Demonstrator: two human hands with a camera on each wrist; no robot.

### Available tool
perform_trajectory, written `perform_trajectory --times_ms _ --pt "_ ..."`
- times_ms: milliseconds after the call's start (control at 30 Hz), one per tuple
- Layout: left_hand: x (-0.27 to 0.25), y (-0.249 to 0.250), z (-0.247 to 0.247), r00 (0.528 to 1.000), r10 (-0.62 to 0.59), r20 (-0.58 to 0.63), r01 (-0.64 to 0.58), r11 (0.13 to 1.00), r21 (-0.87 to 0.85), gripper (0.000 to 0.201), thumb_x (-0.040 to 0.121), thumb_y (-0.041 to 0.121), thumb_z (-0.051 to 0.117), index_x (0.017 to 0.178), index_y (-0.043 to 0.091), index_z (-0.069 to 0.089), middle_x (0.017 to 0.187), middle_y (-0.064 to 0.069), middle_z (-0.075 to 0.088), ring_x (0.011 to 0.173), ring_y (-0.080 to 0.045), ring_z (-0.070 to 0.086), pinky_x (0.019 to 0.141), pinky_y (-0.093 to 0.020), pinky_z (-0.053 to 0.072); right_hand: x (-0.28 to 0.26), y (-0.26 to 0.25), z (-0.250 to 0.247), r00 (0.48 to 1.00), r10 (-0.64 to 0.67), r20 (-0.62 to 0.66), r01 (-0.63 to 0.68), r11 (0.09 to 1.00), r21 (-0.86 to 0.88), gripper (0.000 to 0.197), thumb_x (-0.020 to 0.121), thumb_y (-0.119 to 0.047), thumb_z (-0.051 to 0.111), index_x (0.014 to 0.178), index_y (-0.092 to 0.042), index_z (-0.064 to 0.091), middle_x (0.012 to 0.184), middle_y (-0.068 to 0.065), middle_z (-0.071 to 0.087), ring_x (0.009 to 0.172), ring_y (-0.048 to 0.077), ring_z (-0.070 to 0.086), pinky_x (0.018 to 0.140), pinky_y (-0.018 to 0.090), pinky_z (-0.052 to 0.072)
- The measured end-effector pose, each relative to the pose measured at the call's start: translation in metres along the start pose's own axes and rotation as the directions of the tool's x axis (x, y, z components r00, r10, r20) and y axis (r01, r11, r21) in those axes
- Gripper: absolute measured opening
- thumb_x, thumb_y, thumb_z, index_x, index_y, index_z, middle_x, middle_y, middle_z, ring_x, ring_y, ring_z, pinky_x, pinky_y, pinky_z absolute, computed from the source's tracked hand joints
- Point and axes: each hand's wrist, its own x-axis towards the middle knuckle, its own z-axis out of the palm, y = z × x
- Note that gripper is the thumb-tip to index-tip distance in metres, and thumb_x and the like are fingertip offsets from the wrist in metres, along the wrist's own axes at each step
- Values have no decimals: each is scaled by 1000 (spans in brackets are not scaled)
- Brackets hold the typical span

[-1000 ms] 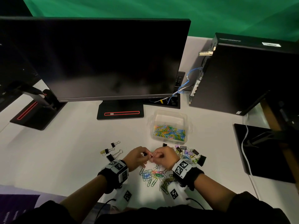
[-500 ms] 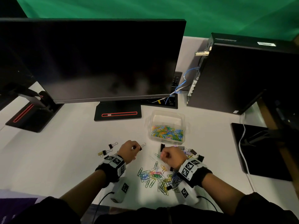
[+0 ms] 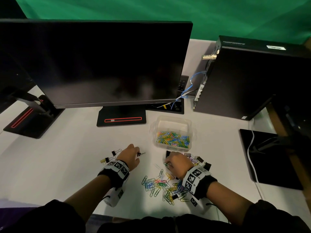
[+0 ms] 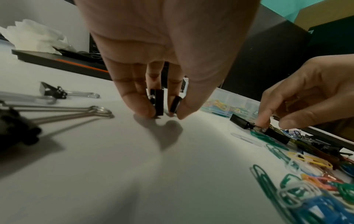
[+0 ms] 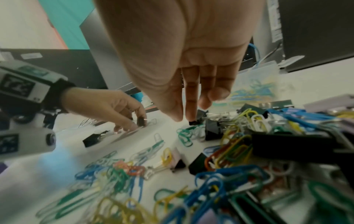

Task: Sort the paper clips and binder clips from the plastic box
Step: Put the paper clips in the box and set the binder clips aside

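A clear plastic box [image 3: 173, 118] holding coloured paper clips [image 3: 173, 139] stands ahead of my hands. My left hand [image 3: 138, 154] pinches a small black binder clip [image 4: 159, 101] between thumb and fingers and holds it down on the table. Left of it lie two sorted binder clips [image 3: 114, 152]. My right hand [image 3: 168, 163] reaches down into the mixed pile. Its index fingertip [image 5: 191, 116] touches a black binder clip [image 5: 193, 122], with the thumb just apart. Loose paper clips [image 3: 159, 185] spread below both hands. More binder clips [image 3: 199, 161] lie by the right wrist.
A black monitor [image 3: 94, 64] on its stand base [image 3: 121, 118] fills the back. A computer tower [image 3: 249, 76] stands at the back right, with blue cables [image 3: 193, 81] beside it. A black pad [image 3: 272, 158] with a white cable lies right. A second stand [image 3: 32, 118] sits far left.
My hands were together at the centre. The left hand has carried a small binder clip leftward down to the table. The right hand has moved right onto the mixed pile.
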Motion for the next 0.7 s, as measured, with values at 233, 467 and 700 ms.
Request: perform_trajectory --times_ms 233,467,700 --pt "-6 1 0 993 54 -103 -62 995 -75 43 88 19 53 130 13 45 127 -8 43 103 -24 57 94 -29 45 -1 -16 18 995 -81 51 85 992 -91 29 82 1 48 109 0 59 116 17 53 111 31 50 93 35 43" --pt "-12 27 5 947 320 -32 -320 947 -19 39 88 13 49 127 16 51 129 -6 45 121 -23 42 105 -33 36 -15 -11 16 979 -174 -106 191 965 180 35 85 -4 45 114 -11 63 123 6 58 112 22 56 100 23 38" --pt "-9 59 25 859 476 188 -499 861 100 56 88 -5 38 140 15 39 141 -10 39 124 -27 39 106 -35 35 -24 28 0 988 25 -154 -17 998 54 33 84 -7 47 110 -16 66 113 12 56 119 28 42 99 35 41"
